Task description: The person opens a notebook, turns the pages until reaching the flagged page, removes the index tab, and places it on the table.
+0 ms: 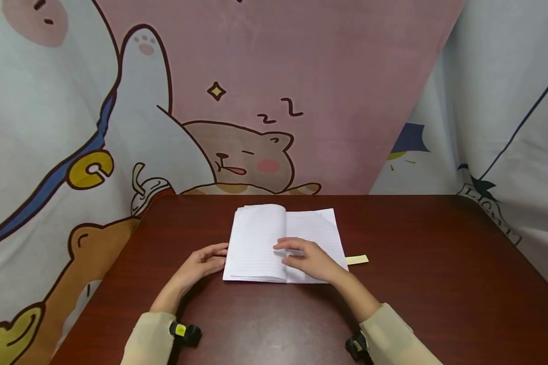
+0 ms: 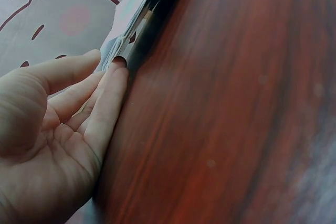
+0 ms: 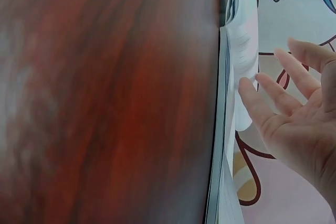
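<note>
An open notebook (image 1: 255, 243) with ruled white pages lies on the table. My left hand (image 1: 204, 264) is at its left edge, fingertips touching the page edges and the thumb beside them. In the left wrist view the fingers (image 2: 107, 103) are fairly straight against the notebook's side (image 2: 123, 30). Over the gutter and right page, my right hand (image 1: 310, 259) is spread with nothing in it. The right wrist view shows those fingers (image 3: 257, 100) apart, near a raised, curving page (image 3: 245, 51); whether a fingertip touches paper I cannot tell.
A pale yellow paper strip (image 1: 357, 260) sticks out past the notebook's right edge. The dark red-brown table (image 1: 415, 304) runs back to a cartoon-printed cloth (image 1: 338, 101). Each wrist carries a small black camera (image 1: 192, 335).
</note>
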Motion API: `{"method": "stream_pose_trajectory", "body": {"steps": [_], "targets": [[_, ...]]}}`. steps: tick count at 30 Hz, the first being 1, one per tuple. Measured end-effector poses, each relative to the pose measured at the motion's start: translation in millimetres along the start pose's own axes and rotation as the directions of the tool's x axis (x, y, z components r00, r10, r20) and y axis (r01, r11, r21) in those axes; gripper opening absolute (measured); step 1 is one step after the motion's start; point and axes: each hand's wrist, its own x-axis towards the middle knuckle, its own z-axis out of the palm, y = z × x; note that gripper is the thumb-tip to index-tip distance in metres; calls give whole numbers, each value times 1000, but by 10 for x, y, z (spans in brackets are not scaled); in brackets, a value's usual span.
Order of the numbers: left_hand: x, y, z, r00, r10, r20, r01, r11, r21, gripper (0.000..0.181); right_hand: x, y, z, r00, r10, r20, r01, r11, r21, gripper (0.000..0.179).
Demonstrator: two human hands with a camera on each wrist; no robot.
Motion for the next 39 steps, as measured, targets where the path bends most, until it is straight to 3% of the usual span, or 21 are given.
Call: {"method": "stream_pose_trajectory", "body": {"steps": [17,32,39], "targets": [[11,17,-12,1000,-13,-16,13,1000,10,56,54,-44,53,997,46,55,-43,997,-57,37],[18,-12,5,1000,-17,-12,17,1000,-11,55,34,23,27,1000,15,11,-16,1000,3,36],[20,-15,8,1000,-11,-12,11,1000,-11,55,43,10,-2,999,47,-11,-46,999,20,35]]}}
